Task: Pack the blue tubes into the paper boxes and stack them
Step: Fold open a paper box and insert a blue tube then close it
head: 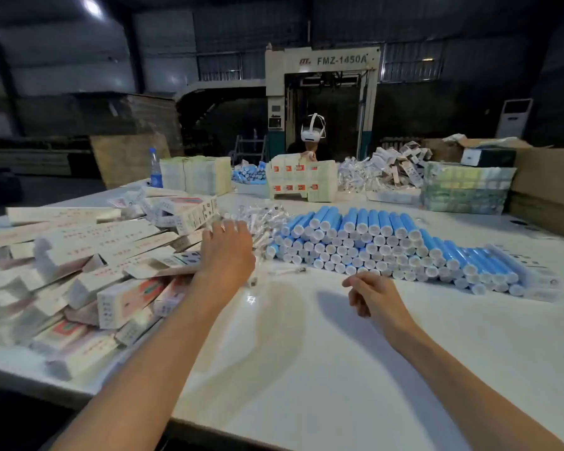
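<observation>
A big pile of blue tubes (pixel 388 245) with white caps lies on the white table (pixel 306 353), right of centre. Paper boxes (pixel 88 265), white with red print, lie in a loose heap on the left. My left hand (pixel 227 252) reaches forward between the box heap and a small pile of clear-wrapped pieces (pixel 264 219), fingers spread and holding nothing. My right hand (pixel 370 292) hovers just in front of the tube pile with loosely curled fingers, also holding nothing.
Stacks of packed boxes (pixel 302 180) and bundles (pixel 466 187) line the far side, where another person with a headset (pixel 312 131) works. A water bottle (pixel 155 169) stands at the back left. Cardboard (pixel 547 190) rises at the right edge.
</observation>
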The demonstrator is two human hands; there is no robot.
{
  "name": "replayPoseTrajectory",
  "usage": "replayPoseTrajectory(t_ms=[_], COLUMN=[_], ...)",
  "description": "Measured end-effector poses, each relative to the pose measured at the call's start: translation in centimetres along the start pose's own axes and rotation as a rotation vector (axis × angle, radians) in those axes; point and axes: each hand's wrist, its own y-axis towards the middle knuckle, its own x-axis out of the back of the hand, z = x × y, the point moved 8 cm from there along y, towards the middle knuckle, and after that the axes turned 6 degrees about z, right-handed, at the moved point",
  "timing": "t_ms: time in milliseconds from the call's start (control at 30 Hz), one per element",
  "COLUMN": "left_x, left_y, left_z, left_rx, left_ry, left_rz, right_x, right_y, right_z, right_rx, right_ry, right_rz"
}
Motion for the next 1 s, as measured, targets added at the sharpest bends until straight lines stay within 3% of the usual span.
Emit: replayPoseTrajectory(t_ms=[133, 367, 600, 700, 867, 1000], left_x=[-0.3, -1.6, -1.7, -0.5, 2.3, 1.0], left_y=[0.2, -0.5, -0.5, -0.8, -1.9, -2.3], left_z=[3.9, 4.4, 4.2, 3.4, -0.7, -4.2], left_rx=[0.122, 0.001, -0.115, -0.148, -0.331, -0.448], left_ry=[0.144, 0.333, 0.307, 0.321, 0.127, 0.071], left_rz=[0.181, 0.241, 0.333, 0.246, -0.103, -0.058], right_x=[0.4, -0.2, -0.3, -0.4, -0.7, -0.5], right_y=[-0.2, -0.5, -0.6, -0.6, -0.7, -1.5], right_z=[0.0, 0.4, 0.5, 0.4, 1.1, 2.2], right_rx=[-0.003, -0.011, -0.026, -0.029, -0.033, -0.043], right_ry=[0.016, 0.015, 0.020, 0.030, 0.003, -0.020], right_rz=[-0.007, 0.006, 0.001, 0.001, 0.008, -0.009])
